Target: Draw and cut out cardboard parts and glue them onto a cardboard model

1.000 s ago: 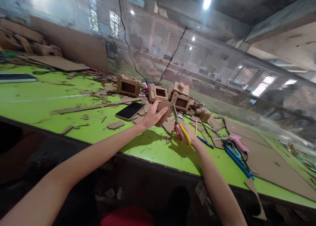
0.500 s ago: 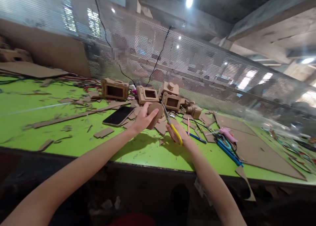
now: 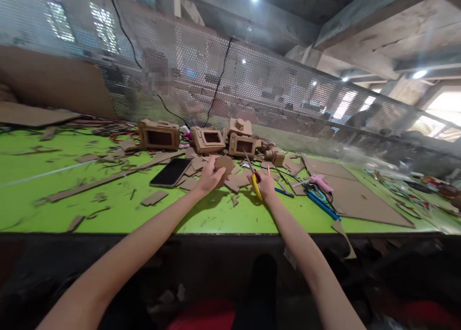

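Note:
My left hand [image 3: 210,177] grips a round brown cardboard piece [image 3: 225,165] just above the green table [image 3: 54,195]. My right hand [image 3: 265,185] is closed on yellow-handled scissors [image 3: 253,177], whose blades point up and away beside the round piece. A black phone [image 3: 170,172] lies flat to the left of my left hand. Flat cardboard offcuts [image 3: 237,181] lie between and under the two hands.
Several cardboard camera models [image 3: 211,139] stand at the back by a perforated metal screen [image 3: 273,99]. A pink glue gun [image 3: 321,182], blue tools [image 3: 322,204] and a large cardboard sheet [image 3: 360,200] lie to the right. Cardboard strips and scraps [image 3: 108,176] litter the left side.
The view has swung and levelled, so the table now runs flat across the frame. Both hands have kept their holds and sit lower, closer to the table top.

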{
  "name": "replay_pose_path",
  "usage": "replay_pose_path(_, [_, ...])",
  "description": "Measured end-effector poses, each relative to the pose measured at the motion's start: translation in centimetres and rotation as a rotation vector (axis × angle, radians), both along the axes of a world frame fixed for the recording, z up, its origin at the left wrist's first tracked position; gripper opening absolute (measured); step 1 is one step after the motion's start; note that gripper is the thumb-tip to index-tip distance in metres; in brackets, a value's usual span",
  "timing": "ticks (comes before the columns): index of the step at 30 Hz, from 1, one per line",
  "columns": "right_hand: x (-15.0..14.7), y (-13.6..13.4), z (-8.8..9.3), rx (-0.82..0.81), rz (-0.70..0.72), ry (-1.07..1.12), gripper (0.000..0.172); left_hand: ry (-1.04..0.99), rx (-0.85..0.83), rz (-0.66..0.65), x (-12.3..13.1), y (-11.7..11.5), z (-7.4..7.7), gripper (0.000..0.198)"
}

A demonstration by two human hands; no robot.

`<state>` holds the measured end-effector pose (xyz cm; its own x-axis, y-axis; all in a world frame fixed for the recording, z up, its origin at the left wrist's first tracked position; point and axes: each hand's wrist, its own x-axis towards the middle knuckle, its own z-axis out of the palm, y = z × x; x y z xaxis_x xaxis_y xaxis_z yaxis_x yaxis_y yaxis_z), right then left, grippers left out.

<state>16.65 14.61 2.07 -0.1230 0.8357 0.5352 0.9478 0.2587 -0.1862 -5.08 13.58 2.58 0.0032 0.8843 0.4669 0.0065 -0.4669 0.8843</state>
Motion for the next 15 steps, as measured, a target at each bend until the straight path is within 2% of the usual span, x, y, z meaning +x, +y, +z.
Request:
replay_pose_path(5, [-0.3, -0.8, -0.3, 0.032, -0.146, 0.050, 0.037, 0.053, 0.036, 0.024, 1.0, 0.9, -0.3, 0.031])
replay_pose_path(9, [-0.4, -0.9, -0.4, 0.035, -0.272, 0.096, 0.043, 0.121, 0.064, 0.054, 1.3, 0.5, -0.7, 0.034])
replay_pose_path(15, [-0.7, -0.3, -0.2, -0.014, -0.315, 0.119, 0.045, 0.315, 0.069, 0.297, -0.3, 0.4, -1.1, 0.038])
